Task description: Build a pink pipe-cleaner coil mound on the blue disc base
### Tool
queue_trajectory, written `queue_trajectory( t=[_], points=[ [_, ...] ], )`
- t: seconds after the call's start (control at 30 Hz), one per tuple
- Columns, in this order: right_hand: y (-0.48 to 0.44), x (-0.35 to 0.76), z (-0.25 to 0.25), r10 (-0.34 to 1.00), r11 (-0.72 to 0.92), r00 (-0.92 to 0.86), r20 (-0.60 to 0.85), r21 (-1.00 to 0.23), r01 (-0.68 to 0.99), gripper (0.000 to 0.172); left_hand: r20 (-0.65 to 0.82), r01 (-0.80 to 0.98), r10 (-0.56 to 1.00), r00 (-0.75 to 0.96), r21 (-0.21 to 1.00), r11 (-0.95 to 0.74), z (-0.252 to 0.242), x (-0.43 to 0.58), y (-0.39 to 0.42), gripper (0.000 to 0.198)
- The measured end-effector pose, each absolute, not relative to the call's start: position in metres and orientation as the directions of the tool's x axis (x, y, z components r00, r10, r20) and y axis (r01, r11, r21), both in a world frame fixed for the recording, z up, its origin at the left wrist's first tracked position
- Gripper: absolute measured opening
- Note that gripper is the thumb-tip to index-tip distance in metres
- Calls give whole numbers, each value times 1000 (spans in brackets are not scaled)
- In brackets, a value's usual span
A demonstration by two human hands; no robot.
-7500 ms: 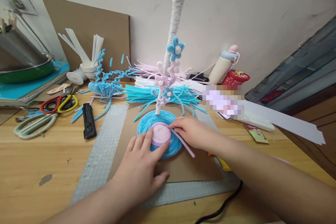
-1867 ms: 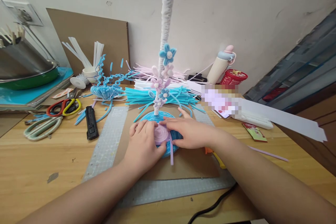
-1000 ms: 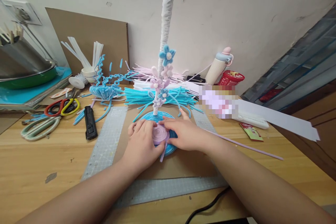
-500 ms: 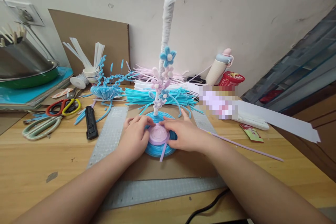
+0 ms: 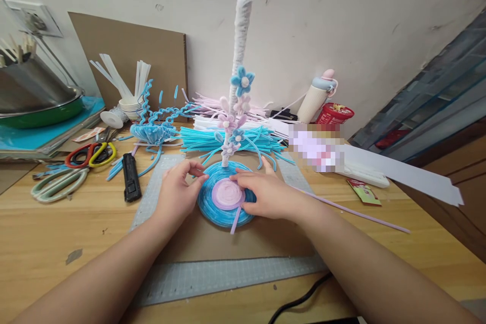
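Observation:
A pink spiral coil of pipe cleaner (image 5: 227, 193) lies on a larger blue pipe-cleaner disc (image 5: 207, 201), with a loose pink end pointing toward me. My right hand (image 5: 268, 192) rests over the right side, its thumb and fingers bracketing the pink coil's edge. Just off the disc's left rim is my left hand (image 5: 181, 185), fingers half curled, thumb and index finger apart, nothing seen between them. Behind the pink coil, a white wrapped stem (image 5: 241, 35) stands upright, bearing blue flowers (image 5: 243, 81) and pink ones (image 5: 227, 122).
Brown cardboard (image 5: 212, 248) lies under the disc on a grey cutting mat (image 5: 228, 278). Blue pipe cleaners (image 5: 212, 140) are heaped behind. Scissors (image 5: 58, 185) and a black cutter (image 5: 131, 177) lie left. A pink pipe cleaner (image 5: 357, 212) and white strip (image 5: 406, 169) lie right.
My left hand has lifted off the pink coil and moved left, uncovering the left part of the blue disc. My right hand stays in place.

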State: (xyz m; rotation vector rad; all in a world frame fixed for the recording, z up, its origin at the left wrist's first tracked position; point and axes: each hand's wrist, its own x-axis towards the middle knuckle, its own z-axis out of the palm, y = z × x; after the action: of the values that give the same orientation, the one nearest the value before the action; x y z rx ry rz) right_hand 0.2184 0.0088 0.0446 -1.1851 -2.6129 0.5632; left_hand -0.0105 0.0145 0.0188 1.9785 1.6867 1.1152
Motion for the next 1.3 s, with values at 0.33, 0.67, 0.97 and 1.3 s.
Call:
queue_trajectory(
  t=[0.33, 0.67, 0.97, 1.3],
  points=[
    [7, 218, 43, 757, 617, -651, 62, -397, 679, 28, 294, 585, 729, 618, 447, -676, 29, 11, -17, 18],
    [9, 221, 39, 752, 618, -656, 69, -422, 664, 37, 241, 564, 639, 730, 315, -763, 37, 10, -25, 13],
    [8, 221, 37, 769, 582, -638, 32, -448, 679, 45, 322, 557, 574, 753, 153, -816, 32, 8, -24, 15],
    [2, 221, 35, 784, 566, -619, 54, -473, 675, 40, 319, 570, 573, 755, 114, -814, 28, 5, -22, 15]
  ],
)
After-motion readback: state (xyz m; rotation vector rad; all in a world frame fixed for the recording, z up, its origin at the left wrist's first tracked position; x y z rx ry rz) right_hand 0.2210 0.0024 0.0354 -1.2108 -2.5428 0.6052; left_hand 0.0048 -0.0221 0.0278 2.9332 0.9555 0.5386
